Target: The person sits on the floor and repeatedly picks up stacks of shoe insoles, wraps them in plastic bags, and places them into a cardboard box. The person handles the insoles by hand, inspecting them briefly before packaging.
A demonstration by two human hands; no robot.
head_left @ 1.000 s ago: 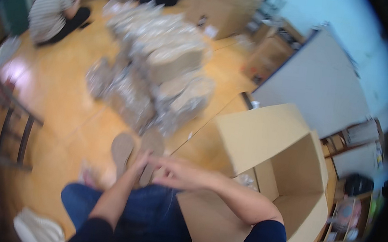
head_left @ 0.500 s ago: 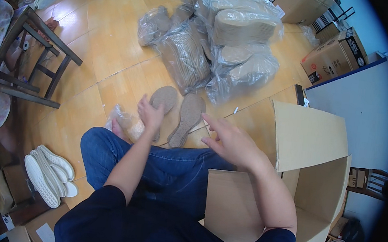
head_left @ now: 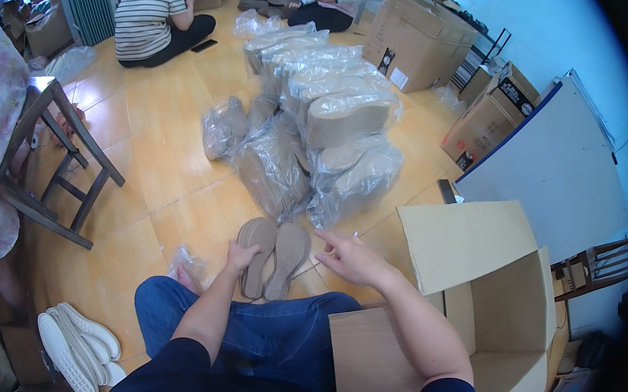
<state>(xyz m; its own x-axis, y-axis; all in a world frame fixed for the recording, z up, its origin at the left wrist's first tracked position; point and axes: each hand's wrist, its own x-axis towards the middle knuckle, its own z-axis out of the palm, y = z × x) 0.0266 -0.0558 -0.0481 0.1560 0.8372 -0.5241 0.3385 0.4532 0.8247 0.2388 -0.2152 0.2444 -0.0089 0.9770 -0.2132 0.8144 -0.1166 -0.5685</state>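
Observation:
Two small stacks of brown, felt-like shoe insoles lie side by side on the floor in front of my crossed legs: a left stack and a right stack. My left hand grips the outer edge of the left stack, its thumb on top and the fingers mostly hidden. To the right of the insoles hovers my right hand, empty, with fingers apart and the index stretched toward the right stack. Just beyond are clear plastic bags of insoles, heaped in a long pile.
An open cardboard box stands at my right, its flap under my right forearm. White rubber soles lie at lower left, below a wooden stool. Two people sit at the back, one in a striped shirt. A whiteboard leans at right.
The view has tipped up, bringing the seated people into sight. My left hand has settled on the left stack's edge, and the left insoles now sit evenly beside the right ones.

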